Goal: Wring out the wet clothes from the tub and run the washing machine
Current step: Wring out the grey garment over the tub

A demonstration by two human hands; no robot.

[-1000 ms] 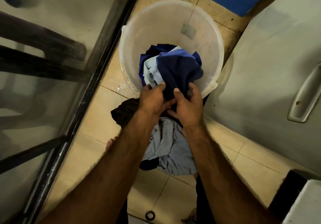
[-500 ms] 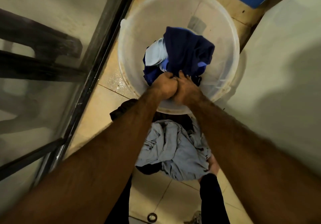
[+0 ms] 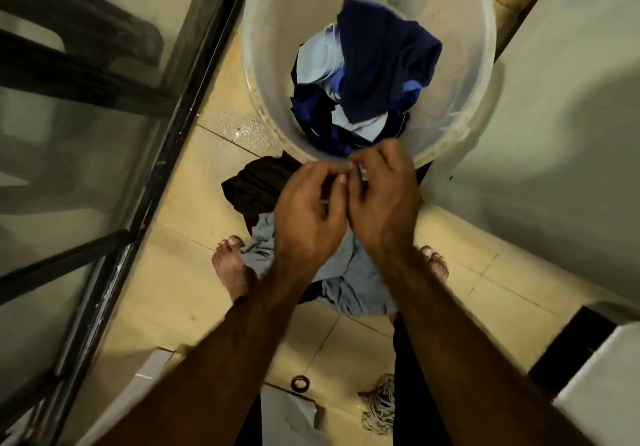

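- A heap of wet clothes (image 3: 367,75), navy and pale blue, is lying in the bottom of the translucent tub (image 3: 460,30), piled toward the near wall; the tub's far rim is being cut off by the top edge.
- The left hand (image 3: 310,213) and right hand (image 3: 382,196) are hovering side by side over the tub's near rim, fingers curled loosely inward and fingertips almost meeting; neither is gripping cloth, though motion blur is making it hard to say whether something small is being pinched between them.
- A second pile, a grey-blue garment (image 3: 349,279) over a dark brown one (image 3: 256,186), is lying on the tiled floor (image 3: 173,272) just in front of the tub, with the forearms hiding much of it.
- Two bare feet are standing either side of that pile: the left foot (image 3: 230,265) and the right foot (image 3: 434,262), each partly covered by an arm.
- A pale appliance panel (image 3: 561,134) is filling the right side, just beside the tub; what it belongs to cannot be made out.
- A glass door with a dark frame (image 3: 162,155) is running along the left.
- Near the bottom edge, a small dark ring (image 3: 300,384) and a bundle of grey cord (image 3: 379,407) are lying on the floor.
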